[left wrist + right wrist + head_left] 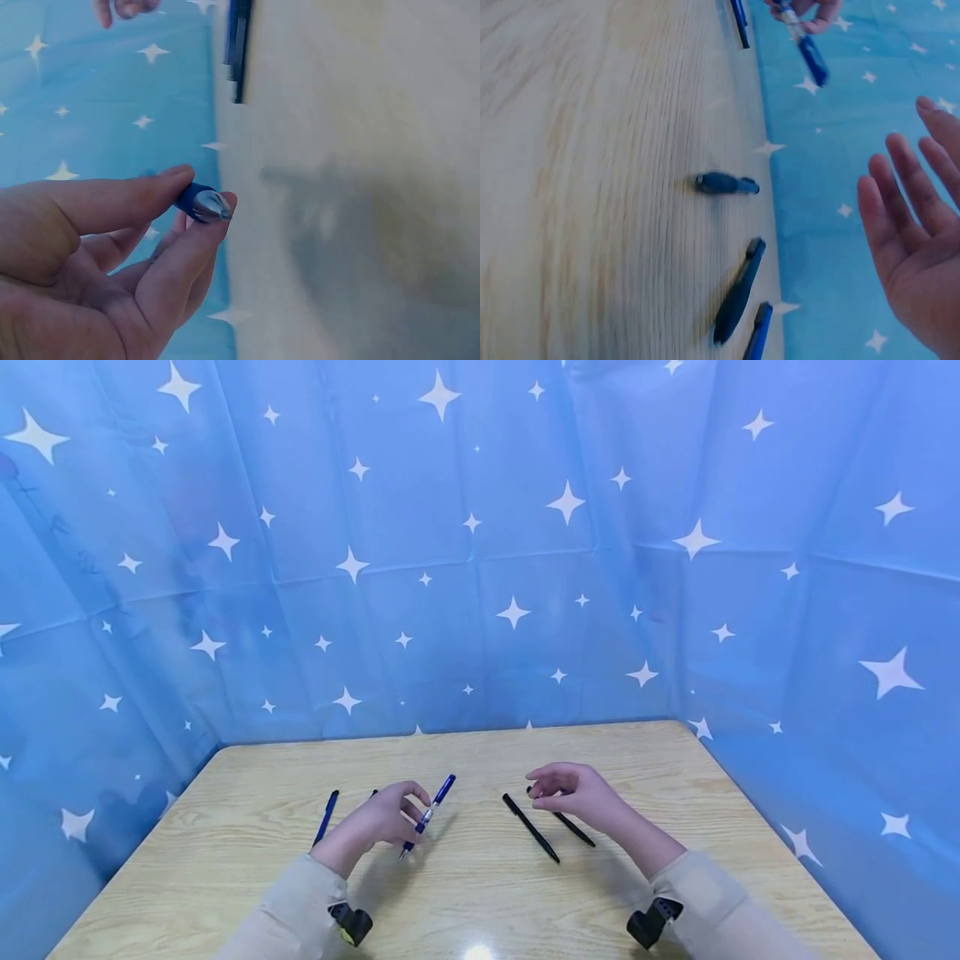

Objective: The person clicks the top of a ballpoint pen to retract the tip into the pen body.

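In the head view my left hand [382, 818] pinches a blue pen [445, 788] and holds it above the table, tilted. Its silver tip [216, 206] points toward the camera in the left wrist view, between thumb and fingers. My right hand [577, 793] is raised with nothing in its fingers, which are loosely bent. Beneath and beside it lie two black pens, one nearer the middle [531, 828] and one partly covered by the hand [576, 830]. The right wrist view also has a blue pen [759, 334] beside them, cut off by the frame.
Another blue pen [326, 817] lies left of my left hand, and the end of a dark pen [374, 792] peeks out behind that hand. The pens lie on a wooden table [465, 893]. A blue curtain with white stars [480, 568] hangs around its back and sides.
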`<state>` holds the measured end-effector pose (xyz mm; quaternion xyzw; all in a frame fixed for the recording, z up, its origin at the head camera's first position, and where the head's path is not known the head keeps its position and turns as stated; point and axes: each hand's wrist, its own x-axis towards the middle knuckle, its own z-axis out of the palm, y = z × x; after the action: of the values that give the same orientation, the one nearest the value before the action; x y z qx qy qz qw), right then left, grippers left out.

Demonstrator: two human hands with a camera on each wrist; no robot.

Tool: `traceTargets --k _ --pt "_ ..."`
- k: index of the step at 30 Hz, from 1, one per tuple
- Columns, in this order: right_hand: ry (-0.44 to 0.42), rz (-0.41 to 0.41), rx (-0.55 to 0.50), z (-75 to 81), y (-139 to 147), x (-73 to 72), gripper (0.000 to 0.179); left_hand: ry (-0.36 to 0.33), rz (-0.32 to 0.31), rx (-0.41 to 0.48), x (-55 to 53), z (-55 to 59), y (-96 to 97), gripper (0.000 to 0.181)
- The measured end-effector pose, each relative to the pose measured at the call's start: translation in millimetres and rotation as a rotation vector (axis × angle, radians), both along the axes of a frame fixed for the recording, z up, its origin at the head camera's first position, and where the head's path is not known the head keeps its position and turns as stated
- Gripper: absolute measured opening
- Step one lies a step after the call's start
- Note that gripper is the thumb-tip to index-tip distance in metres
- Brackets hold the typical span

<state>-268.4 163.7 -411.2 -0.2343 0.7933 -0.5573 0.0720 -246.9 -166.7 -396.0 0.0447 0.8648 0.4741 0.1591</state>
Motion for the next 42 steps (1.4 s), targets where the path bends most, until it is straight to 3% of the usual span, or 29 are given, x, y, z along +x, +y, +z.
traceTargets --k 5,13,18,25,30,42 --pt "0.038 -0.007 0.011 2.0 -11.5 3.7 0.036 0.021 -0.017 0.048 -0.2 12.3 7.5 0.046" --pt "0.135 -0.03 0.009 6.0 -25.6 10.1 0.035 0.069 -0.118 0.085 4.2 24.0 18.9 0.042" --pt "0.188 -0.067 -0.046 13.4 -32.1 12.5 0.036 0.108 -0.122 0.117 8.4 29.7 29.2 0.038" --pt "0.197 -0.048 -0.146 24.4 -42.6 18.2 0.051 0.142 -0.032 0.219 13.2 34.9 43.7 0.033" --pt "0.192 -0.005 -0.274 32.3 -51.0 20.7 0.064 0.145 0.012 0.304 16.1 34.6 53.8 0.033" --pt "0.172 0.067 -0.474 46.4 -60.8 24.4 0.065 0.119 0.111 0.476 28.4 27.6 79.8 0.03"
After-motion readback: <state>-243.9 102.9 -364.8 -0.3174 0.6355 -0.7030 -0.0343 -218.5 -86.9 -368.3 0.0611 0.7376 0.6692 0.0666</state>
